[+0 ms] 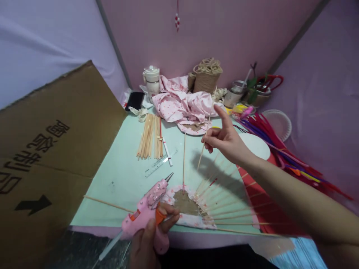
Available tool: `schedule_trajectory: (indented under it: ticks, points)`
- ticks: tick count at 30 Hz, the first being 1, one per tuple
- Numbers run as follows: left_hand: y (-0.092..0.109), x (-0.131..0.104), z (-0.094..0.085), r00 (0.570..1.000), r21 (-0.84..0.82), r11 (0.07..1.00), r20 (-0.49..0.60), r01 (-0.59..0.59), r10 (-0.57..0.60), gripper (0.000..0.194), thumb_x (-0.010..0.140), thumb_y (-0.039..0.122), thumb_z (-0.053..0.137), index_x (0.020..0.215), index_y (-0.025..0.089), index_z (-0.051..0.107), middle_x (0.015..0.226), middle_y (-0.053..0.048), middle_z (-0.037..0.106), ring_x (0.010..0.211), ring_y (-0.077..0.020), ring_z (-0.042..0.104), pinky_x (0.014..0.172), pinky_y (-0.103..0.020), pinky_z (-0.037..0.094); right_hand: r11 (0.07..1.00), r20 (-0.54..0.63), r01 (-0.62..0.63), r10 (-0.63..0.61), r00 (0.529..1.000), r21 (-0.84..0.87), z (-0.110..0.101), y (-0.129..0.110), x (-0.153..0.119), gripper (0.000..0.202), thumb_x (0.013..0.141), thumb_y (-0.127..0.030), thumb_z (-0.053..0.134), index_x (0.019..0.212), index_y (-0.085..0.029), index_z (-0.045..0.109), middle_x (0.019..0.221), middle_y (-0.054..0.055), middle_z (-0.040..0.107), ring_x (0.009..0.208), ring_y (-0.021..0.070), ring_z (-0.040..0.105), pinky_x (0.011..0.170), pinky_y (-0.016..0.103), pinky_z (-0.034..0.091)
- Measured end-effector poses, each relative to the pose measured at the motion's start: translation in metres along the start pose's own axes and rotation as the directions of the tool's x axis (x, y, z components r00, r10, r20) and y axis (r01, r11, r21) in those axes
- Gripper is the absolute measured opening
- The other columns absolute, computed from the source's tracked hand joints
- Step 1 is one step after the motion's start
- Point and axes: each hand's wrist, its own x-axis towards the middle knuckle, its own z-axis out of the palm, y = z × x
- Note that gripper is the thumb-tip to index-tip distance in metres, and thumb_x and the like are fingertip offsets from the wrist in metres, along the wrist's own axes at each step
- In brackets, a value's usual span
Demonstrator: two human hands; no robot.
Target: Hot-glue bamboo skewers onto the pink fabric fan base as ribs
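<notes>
My left hand (153, 231) is closed around the handle of a pink hot glue gun (144, 216) with an orange trigger. A glue stick (110, 246) pokes out of its back, and the nozzle points up and right. Raised above the table, my right hand (223, 136) pinches a thin wooden stick (201, 157) between thumb and fingers, index finger extended. Below lies a half-round cardboard piece (186, 203) edged with pink patterned cloth. Several sticks fan out from its right side, one stands out at its top (184, 160) and one reaches left (108, 203).
Bundled wooden sticks (148, 136), a clear ruler (159, 163) and a white pen (167, 151) lie mid-table. Pink cloth (182, 102), a bottle (152, 80) and twine (206, 76) sit behind. Coloured pipe cleaners (280, 145) lie right; a cardboard box flap (56, 142) rises left.
</notes>
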Motion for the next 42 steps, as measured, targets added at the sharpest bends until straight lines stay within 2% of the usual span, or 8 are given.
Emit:
schedule_trajectory:
  ticks: [4, 8, 14, 21, 26, 29, 36, 42]
  points:
    - [0.004, -0.003, 0.013, 0.998, -0.126, 0.991, 0.043, 0.04, -0.035, 0.035, 0.075, 0.05, 0.076, 0.074, 0.015, 0.078, 0.088, -0.009, 0.08, 0.091, -0.0308, 0.077, 0.088, -0.037, 0.063, 0.987, -0.074, -0.089, 0.1, 0.992, 0.133, -0.017, -0.003, -0.021, 0.038, 0.082, -0.026, 0.067, 0.117, -0.022, 0.053, 0.075, -0.003, 0.061, 0.062, 0.012, 0.06, 0.053, 0.026, 0.047]
    - [0.004, -0.006, 0.022, 0.999, -0.122, 0.992, 0.017, 0.032, -0.03, 0.037, 0.071, 0.052, 0.08, 0.076, 0.016, 0.076, 0.085, -0.007, 0.079, 0.087, -0.0309, 0.078, 0.084, -0.038, 0.064, 0.98, -0.115, -0.103, 0.124, 0.986, 0.169, -0.026, 0.003, -0.035, 0.045, 0.08, -0.025, 0.067, 0.122, -0.022, 0.05, 0.075, -0.004, 0.061, 0.059, 0.01, 0.054, 0.053, 0.025, 0.043]
    - [0.006, -0.001, 0.022, 0.996, -0.013, 1.0, 0.088, -0.011, 0.012, 0.033, 0.069, 0.052, 0.081, 0.073, 0.02, 0.071, 0.083, -0.008, 0.08, 0.088, -0.0348, 0.077, 0.085, -0.046, 0.063, 0.993, -0.034, -0.075, 0.079, 0.996, 0.096, -0.026, 0.015, -0.053, 0.086, 0.082, -0.023, 0.057, 0.153, -0.022, 0.007, 0.074, -0.007, 0.054, 0.066, 0.0117, 0.054, 0.062, 0.027, 0.042]
    - [0.006, 0.009, 0.033, 0.988, -0.014, 0.994, 0.112, -0.108, 0.109, 0.027, 0.054, 0.026, 0.093, 0.059, 0.022, 0.067, 0.063, 0.001, 0.073, 0.067, -0.0234, 0.076, 0.068, -0.032, 0.064, 0.996, -0.025, -0.086, 0.086, 0.996, -0.004, -0.031, 0.019, -0.065, 0.061, 0.085, -0.027, 0.056, 0.14, -0.021, 0.032, 0.074, -0.005, 0.052, 0.068, 0.0128, 0.053, 0.066, 0.028, 0.042]
    - [0.014, -0.005, 0.023, 0.996, 0.045, 0.997, 0.072, -0.06, 0.057, 0.04, 0.081, 0.058, 0.069, 0.081, 0.018, 0.074, 0.08, -0.005, 0.079, 0.067, -0.0197, 0.073, 0.065, -0.028, 0.059, 0.959, -0.041, -0.081, 0.073, 0.996, -0.27, -0.04, 0.009, -0.072, 0.029, 0.089, -0.031, 0.051, 0.114, -0.018, 0.057, 0.073, -0.002, 0.052, 0.063, 0.0128, 0.049, 0.059, 0.027, 0.039]
    - [0.03, -0.006, 0.012, 0.97, 0.151, 0.98, 0.224, -0.13, 0.094, 0.041, 0.086, 0.056, 0.064, 0.09, 0.016, 0.073, 0.072, -0.002, 0.074, 0.051, -0.0124, 0.058, 0.056, -0.025, 0.048, 0.872, -0.013, -0.007, 0.0, 1.0, -0.49, -0.048, 0.006, -0.074, 0.018, 0.09, -0.03, 0.049, 0.098, -0.019, 0.062, 0.075, 0.002, 0.059, 0.065, 0.0149, 0.052, 0.062, 0.028, 0.04]
    - [0.064, 0.008, -0.001, 0.943, 0.56, 0.814, 0.33, -0.154, -0.049, 0.04, 0.092, 0.053, 0.055, 0.087, 0.017, 0.071, 0.063, 0.001, 0.064, 0.053, -0.0136, 0.054, 0.056, -0.026, 0.041, 0.671, 0.206, 0.221, -0.104, 0.973, -0.708, -0.063, 0.017, -0.076, 0.021, 0.096, -0.027, 0.046, 0.094, -0.019, 0.065, 0.09, 0.01, 0.069, 0.083, 0.0219, 0.063, 0.072, 0.033, 0.046]
    - [0.09, 0.015, 0.005, 0.908, 0.838, 0.507, 0.354, -0.201, -0.225, 0.052, 0.089, 0.064, 0.048, 0.07, 0.018, 0.065, 0.057, 0.0, 0.059, 0.056, -0.0169, 0.055, 0.056, -0.027, 0.041, 0.599, 0.342, 0.374, -0.172, 0.924, -0.708, -0.073, 0.032, -0.068, 0.025, 0.098, -0.03, 0.048, 0.088, -0.019, 0.069, 0.083, 0.009, 0.065, 0.078, 0.0205, 0.059, 0.068, 0.033, 0.044]
